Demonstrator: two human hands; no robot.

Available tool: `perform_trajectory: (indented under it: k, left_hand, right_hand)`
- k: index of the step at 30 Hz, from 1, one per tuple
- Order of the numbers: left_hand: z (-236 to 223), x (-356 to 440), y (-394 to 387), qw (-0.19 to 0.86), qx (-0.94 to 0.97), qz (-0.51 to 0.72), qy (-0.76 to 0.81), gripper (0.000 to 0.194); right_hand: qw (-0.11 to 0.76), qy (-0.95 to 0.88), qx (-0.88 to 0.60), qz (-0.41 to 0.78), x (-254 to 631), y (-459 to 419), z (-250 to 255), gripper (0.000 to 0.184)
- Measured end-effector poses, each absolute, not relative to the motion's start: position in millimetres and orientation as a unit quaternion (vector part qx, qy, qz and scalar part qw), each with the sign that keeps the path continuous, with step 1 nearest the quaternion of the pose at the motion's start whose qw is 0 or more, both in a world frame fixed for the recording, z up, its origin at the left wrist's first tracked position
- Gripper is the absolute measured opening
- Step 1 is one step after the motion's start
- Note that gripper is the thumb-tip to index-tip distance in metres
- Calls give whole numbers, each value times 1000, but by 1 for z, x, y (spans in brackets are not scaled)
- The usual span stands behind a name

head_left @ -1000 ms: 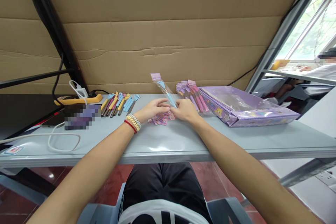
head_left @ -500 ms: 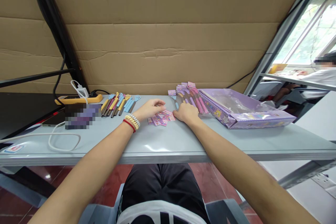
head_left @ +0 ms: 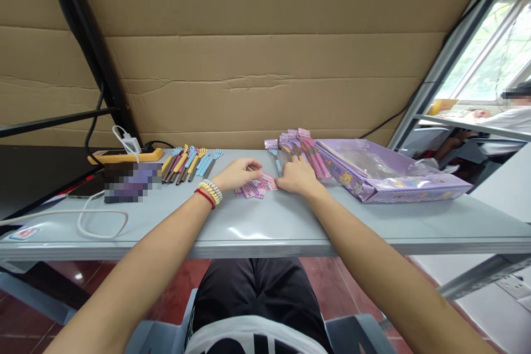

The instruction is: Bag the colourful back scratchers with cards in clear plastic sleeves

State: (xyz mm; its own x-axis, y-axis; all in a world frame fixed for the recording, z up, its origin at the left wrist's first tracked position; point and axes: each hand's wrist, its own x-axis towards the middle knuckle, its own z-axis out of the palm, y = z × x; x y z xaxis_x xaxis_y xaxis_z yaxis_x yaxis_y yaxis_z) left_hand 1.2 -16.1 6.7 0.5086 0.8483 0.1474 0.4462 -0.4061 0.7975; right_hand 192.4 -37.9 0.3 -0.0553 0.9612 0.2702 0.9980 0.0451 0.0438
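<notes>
My left hand (head_left: 237,172), with bead bracelets on the wrist, rests on a small pile of pink and purple cards (head_left: 256,187) on the grey table (head_left: 257,221), fingers curled down onto them. My right hand (head_left: 295,176) lies just right of the cards, its fingers reaching to the bagged blue fork-shaped piece (head_left: 274,156) at the left edge of a heap of bagged pieces (head_left: 302,146). Its fingers are spread and hold nothing.
A row of loose coloured fork-shaped pieces (head_left: 189,162) lies left of my hands. A yellow power strip (head_left: 124,156) with a white charger and a cable sits further left. A purple box with plastic bags (head_left: 385,174) stands right. Cardboard walls the back. Another person sits far right.
A second ago both hands held a bagged blue piece up above the cards. It now lies beside the heap of bagged pieces, and both hands are down on the table.
</notes>
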Motion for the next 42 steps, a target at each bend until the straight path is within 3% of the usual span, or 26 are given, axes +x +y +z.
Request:
perform_trajectory:
  k: [7, 18, 25, 29, 32, 36, 42]
  left_hand:
    - [3, 1, -13, 341, 813, 262, 393, 35]
    - [4, 1, -15, 325, 824, 248, 391, 31]
    - [5, 0, -16, 307, 839, 238, 382, 31]
    - [5, -3, -14, 304, 839, 242, 380, 34]
    - [5, -6, -11, 258, 840, 254, 404, 33]
    - [4, -14, -4, 112, 852, 244, 449, 27]
    - [0, -21, 5, 61, 849, 211, 480, 27]
  right_hand:
    - [40, -804, -588, -78, 204, -31, -3, 36]
    - [93, -781, -616, -45, 217, -11, -11, 33]
    - [187, -766, -613, -53, 224, -12, -9, 60]
    - [241, -797, -554, 12, 227, -15, -7, 53]
    - [308, -784, -535, 62, 228, -16, -5, 54]
    - [378, -752, -537, 59, 230, -18, -2, 53]
    - [343, -766, -538, 73, 224, -27, 4, 35]
